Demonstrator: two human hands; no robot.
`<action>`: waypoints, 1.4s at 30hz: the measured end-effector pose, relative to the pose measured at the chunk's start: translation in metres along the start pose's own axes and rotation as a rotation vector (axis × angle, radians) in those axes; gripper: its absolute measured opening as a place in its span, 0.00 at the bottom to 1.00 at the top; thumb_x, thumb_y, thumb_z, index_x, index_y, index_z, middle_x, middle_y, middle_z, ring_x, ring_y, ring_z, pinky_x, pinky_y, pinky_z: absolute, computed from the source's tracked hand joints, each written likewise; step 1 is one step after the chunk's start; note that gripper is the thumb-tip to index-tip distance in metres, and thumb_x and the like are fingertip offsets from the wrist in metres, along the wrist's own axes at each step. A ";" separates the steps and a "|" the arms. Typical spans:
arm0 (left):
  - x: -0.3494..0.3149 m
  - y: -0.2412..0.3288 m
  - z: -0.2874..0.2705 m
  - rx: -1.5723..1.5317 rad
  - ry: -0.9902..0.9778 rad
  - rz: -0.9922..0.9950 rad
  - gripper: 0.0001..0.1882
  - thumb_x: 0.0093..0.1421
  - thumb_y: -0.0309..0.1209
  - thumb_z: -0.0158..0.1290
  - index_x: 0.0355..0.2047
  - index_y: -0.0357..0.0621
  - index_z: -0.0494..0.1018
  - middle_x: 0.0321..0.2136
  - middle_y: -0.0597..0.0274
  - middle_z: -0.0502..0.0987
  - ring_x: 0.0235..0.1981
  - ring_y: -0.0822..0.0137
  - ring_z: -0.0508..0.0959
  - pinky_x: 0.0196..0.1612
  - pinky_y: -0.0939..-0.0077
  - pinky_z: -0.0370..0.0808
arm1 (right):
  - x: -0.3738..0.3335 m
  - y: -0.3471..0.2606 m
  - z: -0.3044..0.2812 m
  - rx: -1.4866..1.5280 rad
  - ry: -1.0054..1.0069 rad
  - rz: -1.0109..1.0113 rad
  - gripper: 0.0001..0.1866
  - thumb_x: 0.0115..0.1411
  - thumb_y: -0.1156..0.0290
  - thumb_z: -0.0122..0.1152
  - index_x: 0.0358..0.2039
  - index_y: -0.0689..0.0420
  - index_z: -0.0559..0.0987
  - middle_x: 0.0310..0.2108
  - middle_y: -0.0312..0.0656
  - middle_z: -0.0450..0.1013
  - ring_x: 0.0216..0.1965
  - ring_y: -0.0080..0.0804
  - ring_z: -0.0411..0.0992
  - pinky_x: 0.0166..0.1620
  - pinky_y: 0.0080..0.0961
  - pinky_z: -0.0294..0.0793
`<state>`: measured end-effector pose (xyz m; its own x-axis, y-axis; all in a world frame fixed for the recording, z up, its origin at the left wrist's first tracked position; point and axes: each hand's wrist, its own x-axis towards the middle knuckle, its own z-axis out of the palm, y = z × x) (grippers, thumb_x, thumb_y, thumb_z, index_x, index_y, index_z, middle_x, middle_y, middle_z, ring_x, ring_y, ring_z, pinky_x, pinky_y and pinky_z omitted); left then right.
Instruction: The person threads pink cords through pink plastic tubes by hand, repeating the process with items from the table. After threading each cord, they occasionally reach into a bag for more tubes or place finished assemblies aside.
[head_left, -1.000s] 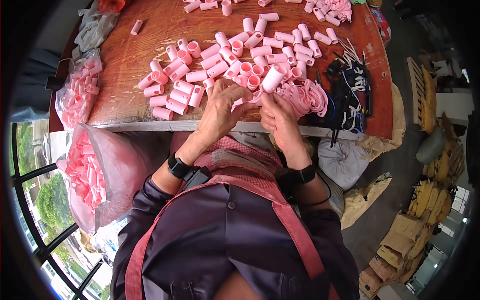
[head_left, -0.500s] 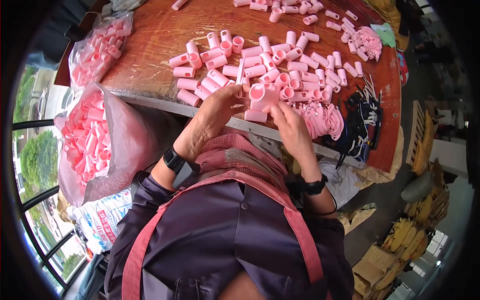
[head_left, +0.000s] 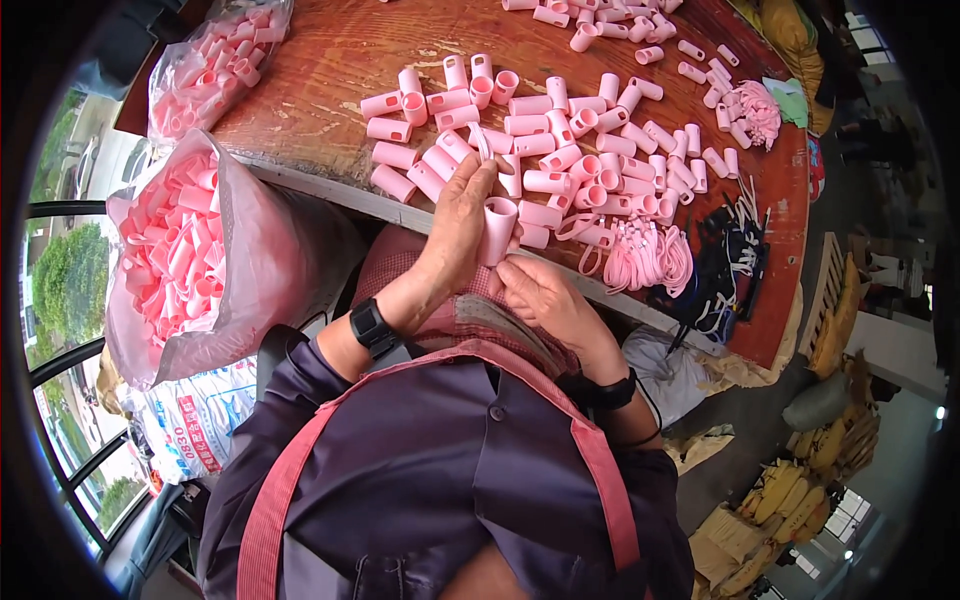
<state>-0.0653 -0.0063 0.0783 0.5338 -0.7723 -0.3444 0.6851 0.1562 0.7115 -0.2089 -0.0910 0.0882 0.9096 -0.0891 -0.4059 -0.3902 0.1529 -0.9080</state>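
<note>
A pink plastic tube with a round open end is held over the table's near edge by my left hand, its fingers closed round the side. A thin pale pink cord loop stands up from between that hand's thumb and forefinger. My right hand is closed in a pinch right at the tube's lower end. What its fingertips grip is too small to make out. Many similar pink tubes lie just beyond my hands, several showing a slot in the side. A bundle of pink cords rests to their right.
The worn reddish wooden table has a pale front edge. At my left stand an open plastic sack of pink pieces and a smaller clear bag of tubes. Black and white cords and a second pink cord bundle lie at right.
The tube has turned more upright and come slightly toward me and left. My right hand has moved down and left to its lower end. The left hand keeps its hold.
</note>
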 end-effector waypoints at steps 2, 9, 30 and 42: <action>0.000 -0.001 0.002 -0.006 -0.013 0.013 0.13 0.68 0.37 0.37 0.40 0.45 0.70 0.21 0.66 0.71 0.19 0.72 0.73 0.22 0.80 0.71 | -0.001 -0.008 0.005 0.279 -0.033 0.126 0.17 0.69 0.59 0.43 0.29 0.57 0.69 0.16 0.25 0.53 0.15 0.13 0.49 0.19 0.14 0.45; 0.041 0.090 -0.038 0.067 0.344 0.557 0.18 0.67 0.44 0.37 0.41 0.42 0.68 0.11 0.63 0.65 0.07 0.72 0.62 0.10 0.79 0.59 | -0.031 0.007 -0.024 0.427 -0.176 0.159 0.17 0.70 0.58 0.41 0.28 0.56 0.66 0.16 0.23 0.48 0.15 0.11 0.43 0.17 0.12 0.40; 0.062 0.058 -0.112 1.746 0.774 0.771 0.24 0.50 0.44 0.63 0.46 0.52 0.73 0.40 0.52 0.72 0.44 0.52 0.69 0.50 0.55 0.64 | -0.008 0.011 -0.017 0.552 0.006 0.020 0.15 0.70 0.60 0.41 0.34 0.58 0.69 0.18 0.26 0.52 0.15 0.10 0.46 0.17 0.10 0.44; 0.062 0.036 -0.089 0.237 -0.028 0.305 0.20 0.62 0.42 0.53 0.48 0.42 0.69 0.40 0.57 0.75 0.42 0.61 0.75 0.48 0.67 0.71 | -0.006 0.006 0.004 0.543 0.055 0.065 0.15 0.71 0.59 0.41 0.35 0.58 0.69 0.17 0.24 0.51 0.15 0.09 0.45 0.17 0.09 0.44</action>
<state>0.0366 0.0063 0.0274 0.6797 -0.7290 -0.0804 0.3615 0.2376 0.9016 -0.2157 -0.0852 0.0857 0.8718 -0.1116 -0.4769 -0.3018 0.6445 -0.7025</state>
